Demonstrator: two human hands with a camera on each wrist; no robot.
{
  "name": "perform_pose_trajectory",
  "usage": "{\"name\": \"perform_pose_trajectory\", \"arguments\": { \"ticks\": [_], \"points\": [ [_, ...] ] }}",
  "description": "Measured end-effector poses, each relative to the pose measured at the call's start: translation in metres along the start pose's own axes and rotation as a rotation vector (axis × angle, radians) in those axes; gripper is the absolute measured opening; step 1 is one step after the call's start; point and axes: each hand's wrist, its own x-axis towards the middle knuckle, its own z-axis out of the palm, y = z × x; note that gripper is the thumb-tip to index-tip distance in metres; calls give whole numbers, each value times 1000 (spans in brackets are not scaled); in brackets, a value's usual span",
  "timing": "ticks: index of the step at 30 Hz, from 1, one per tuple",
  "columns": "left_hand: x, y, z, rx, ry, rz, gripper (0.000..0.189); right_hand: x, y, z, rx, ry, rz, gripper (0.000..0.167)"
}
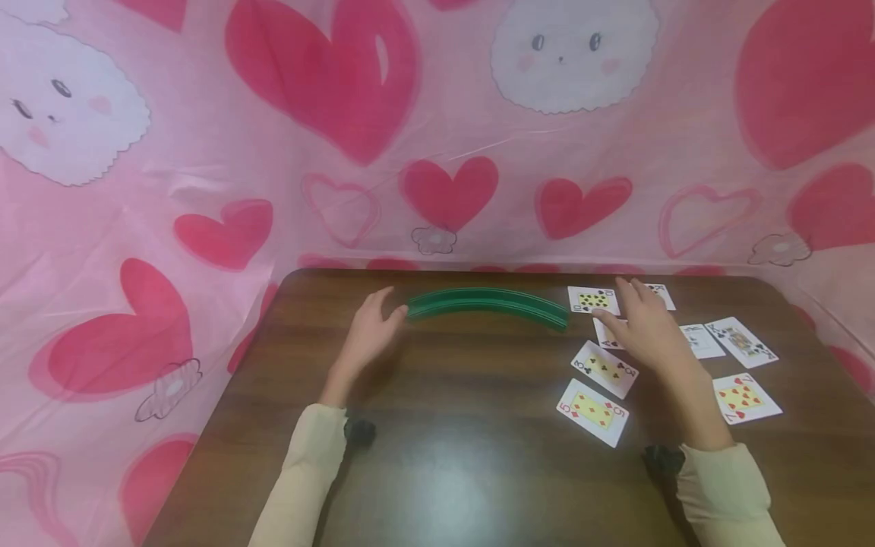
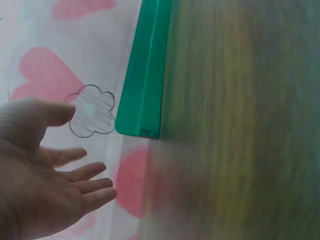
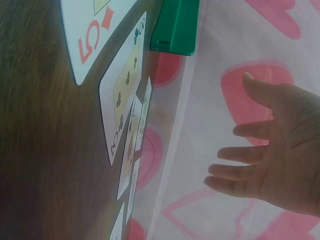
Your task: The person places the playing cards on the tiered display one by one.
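Note:
A green curved card holder (image 1: 485,298) lies near the back of the table, its slots bare of cards. By its left end is my left hand (image 1: 369,330), fingers spread; in the left wrist view a gap separates that hand (image 2: 60,175) from the holder (image 2: 144,75). My right hand (image 1: 645,327) hovers over several face-up playing cards, hiding parts of some. Around it lie a ten (image 1: 593,301), a clubs card (image 1: 604,369), a five of diamonds (image 1: 592,412), a king (image 1: 741,342) and a seven of hearts (image 1: 747,399). The right wrist view shows the right hand (image 3: 280,155) holding nothing.
Brown wooden table (image 1: 437,425) under everything. A pink heart-patterned cloth (image 1: 451,129) hangs behind the back edge and along the sides. Another card (image 1: 702,341) lies partly under the king, and one more (image 1: 661,296) sits behind the right hand.

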Motion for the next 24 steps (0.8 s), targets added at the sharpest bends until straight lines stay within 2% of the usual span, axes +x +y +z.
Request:
{"name": "perform_pose_trajectory", "arguments": {
  "ticks": [7, 14, 19, 24],
  "points": [
    [6, -9, 11, -295, 110, -151, 38, -1, 5, 1, 66, -5, -26, 72],
    [11, -15, 28, -536, 70, -253, 29, -4, 18, 7, 189, -11, -2, 59],
    [15, -12, 33, -596, 90, -289, 28, -3, 25, 9, 248, 1, 37, 45],
    [19, -11, 39, -635, 107, -307, 27, -3, 30, 10, 281, -71, 66, 41]
  ]
}}
